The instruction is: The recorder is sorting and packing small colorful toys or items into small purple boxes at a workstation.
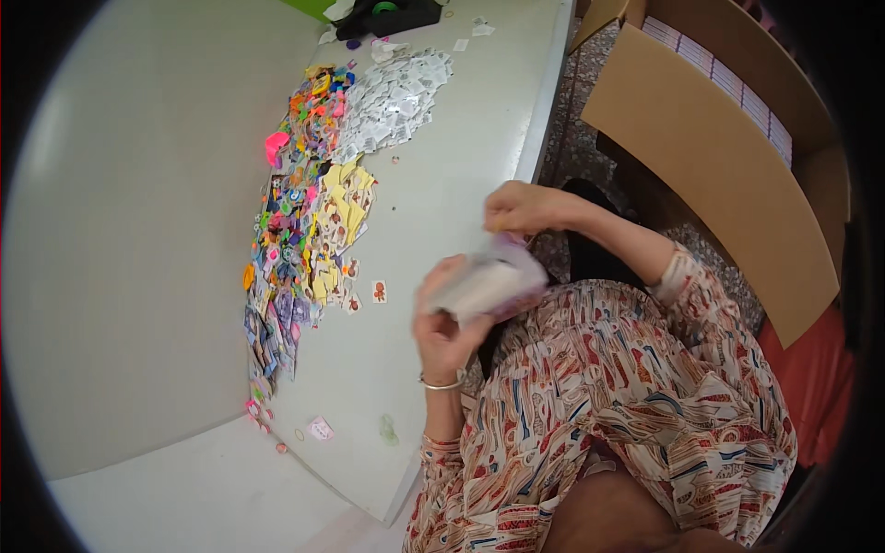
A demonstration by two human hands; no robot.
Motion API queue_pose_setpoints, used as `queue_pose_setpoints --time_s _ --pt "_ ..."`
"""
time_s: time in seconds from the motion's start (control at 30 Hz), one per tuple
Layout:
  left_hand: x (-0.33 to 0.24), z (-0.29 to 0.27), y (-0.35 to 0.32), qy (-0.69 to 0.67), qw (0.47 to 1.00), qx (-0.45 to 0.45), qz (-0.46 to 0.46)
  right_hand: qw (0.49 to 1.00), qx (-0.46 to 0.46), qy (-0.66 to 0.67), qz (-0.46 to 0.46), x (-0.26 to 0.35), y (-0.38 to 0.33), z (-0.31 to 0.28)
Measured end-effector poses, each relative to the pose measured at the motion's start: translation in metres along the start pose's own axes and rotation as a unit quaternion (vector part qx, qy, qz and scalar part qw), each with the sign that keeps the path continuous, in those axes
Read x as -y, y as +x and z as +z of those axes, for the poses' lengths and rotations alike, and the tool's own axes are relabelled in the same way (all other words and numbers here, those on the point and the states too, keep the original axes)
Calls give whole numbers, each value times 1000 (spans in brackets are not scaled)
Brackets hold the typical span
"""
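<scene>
My left hand grips a small clear plastic packet with white and pale purple contents, held over the table's right edge. My right hand pinches the packet's upper end, fingers closed on it. A silver bangle sits on my left wrist. Both forearms wear patterned sleeves. A long heap of small colourful stickers and toys lies on the white table to the left of my hands.
A pile of small clear white packets lies at the far end of the heap, near a black object. Loose stickers lie near my hands. An open cardboard box stands on the floor at right.
</scene>
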State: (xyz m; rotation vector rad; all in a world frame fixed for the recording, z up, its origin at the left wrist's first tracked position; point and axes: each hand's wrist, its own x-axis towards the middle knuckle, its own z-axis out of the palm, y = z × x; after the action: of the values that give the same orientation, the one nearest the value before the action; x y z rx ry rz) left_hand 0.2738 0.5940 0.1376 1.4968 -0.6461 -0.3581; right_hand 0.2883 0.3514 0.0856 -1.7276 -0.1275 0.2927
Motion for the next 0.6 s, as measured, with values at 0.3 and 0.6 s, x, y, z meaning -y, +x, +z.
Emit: queue_pose_setpoints --time_s 0.3,0.6 --pt "-17 -43 15 -387 870 -304 -17 991 41 -124 -17 -27 -77 78" --pt "-17 -110 -103 -224 848 -472 -85 921 -200 -336 -9 -82 -107 25"
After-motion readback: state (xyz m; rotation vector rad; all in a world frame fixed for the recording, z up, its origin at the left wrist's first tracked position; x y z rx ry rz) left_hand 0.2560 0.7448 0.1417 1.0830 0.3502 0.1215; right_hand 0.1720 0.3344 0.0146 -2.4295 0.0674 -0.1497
